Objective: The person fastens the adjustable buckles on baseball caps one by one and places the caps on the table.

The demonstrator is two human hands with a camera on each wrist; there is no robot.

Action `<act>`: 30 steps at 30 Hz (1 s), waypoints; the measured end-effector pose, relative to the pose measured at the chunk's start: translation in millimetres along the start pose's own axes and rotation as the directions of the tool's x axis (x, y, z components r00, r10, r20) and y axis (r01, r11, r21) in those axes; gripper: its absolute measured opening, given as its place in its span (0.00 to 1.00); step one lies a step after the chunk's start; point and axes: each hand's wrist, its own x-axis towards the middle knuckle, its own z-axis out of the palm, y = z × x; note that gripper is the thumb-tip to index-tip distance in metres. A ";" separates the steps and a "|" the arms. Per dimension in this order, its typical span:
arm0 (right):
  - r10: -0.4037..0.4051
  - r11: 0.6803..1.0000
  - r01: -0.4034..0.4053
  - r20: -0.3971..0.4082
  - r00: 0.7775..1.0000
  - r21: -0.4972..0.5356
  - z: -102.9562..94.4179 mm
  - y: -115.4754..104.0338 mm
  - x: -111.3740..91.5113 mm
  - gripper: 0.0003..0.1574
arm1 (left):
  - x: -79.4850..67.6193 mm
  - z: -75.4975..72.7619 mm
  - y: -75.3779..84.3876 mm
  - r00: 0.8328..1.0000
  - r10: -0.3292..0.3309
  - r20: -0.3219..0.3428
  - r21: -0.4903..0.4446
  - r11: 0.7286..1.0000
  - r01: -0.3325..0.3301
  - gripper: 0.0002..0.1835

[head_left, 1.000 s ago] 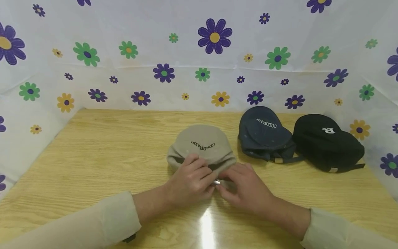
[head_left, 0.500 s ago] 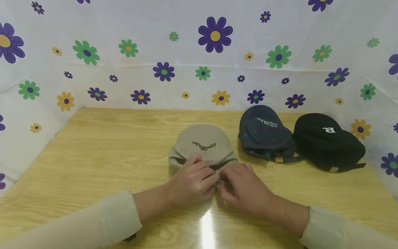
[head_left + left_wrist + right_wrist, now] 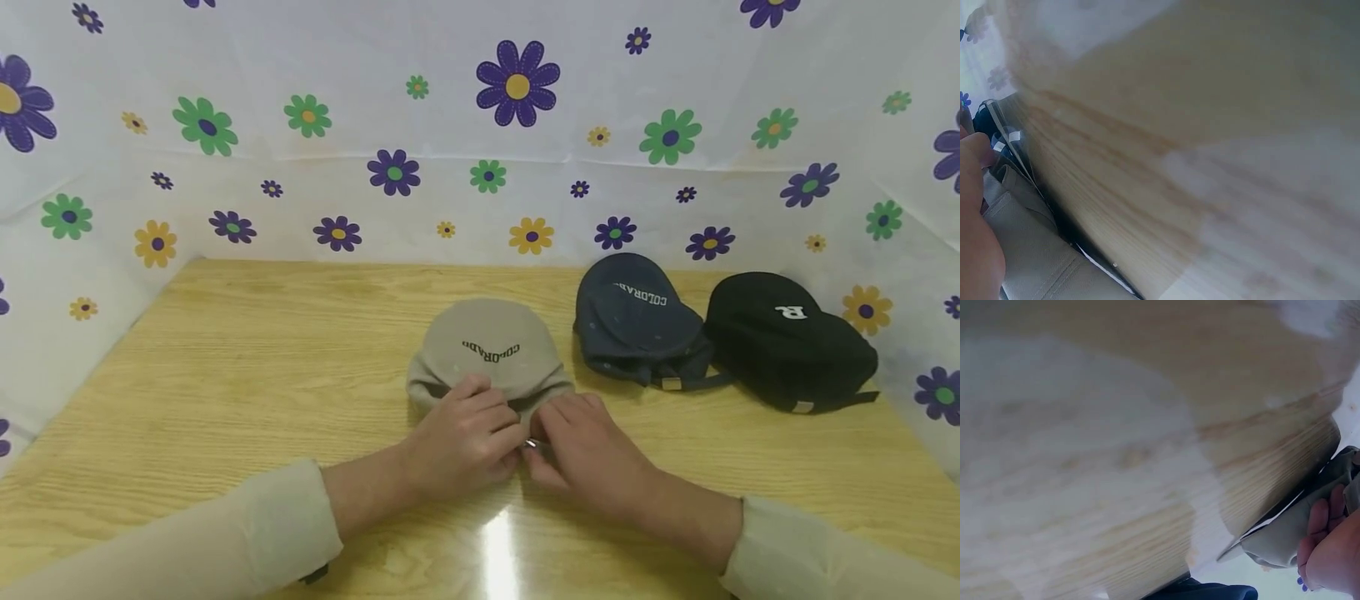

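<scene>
A beige cap (image 3: 491, 325) with dark COLORADO lettering, upside down from here, sits mid-table in the head view, its back opening toward me. At that opening my left hand (image 3: 461, 442) grips the rear edge with curled fingers. Close against it, my right hand (image 3: 592, 446) pinches the cap's back strap beside a small shiny metal buckle (image 3: 531, 443). Fingers hide most of the strap. In the left wrist view, beige cloth lies beside the left hand (image 3: 979, 212); the right wrist view catches the right hand (image 3: 1332, 556) against the same cap.
To the right, a navy cap (image 3: 630, 312) with white lettering lies beside a black cap (image 3: 787, 342) with a white R; both have straps with metal buckles. A flower-printed white cloth (image 3: 420, 50) hangs behind the wooden table (image 3: 247, 358).
The beige cap has shifted very slightly right. The buckle has turned a little between the hands, and both hands stay almost where they were.
</scene>
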 end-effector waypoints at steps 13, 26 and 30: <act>-0.007 0.998 0.010 0.043 0.999 -0.058 -0.8 -2.4 0.0 0.11 | -0.5 0.4 1.9 1.000 0.018 0.002 -0.023 1.000 -0.018 0.05; 0.021 0.998 -0.018 0.051 0.998 -0.063 -2.0 -0.8 0.4 0.06 | -3.9 -1.1 1.6 0.988 -0.057 0.143 0.054 0.997 0.050 0.01; 0.035 0.997 -0.031 0.052 0.998 -0.075 -2.3 0.2 1.5 0.10 | -6.5 -3.7 -0.9 0.975 -0.130 0.179 0.090 0.989 0.116 0.01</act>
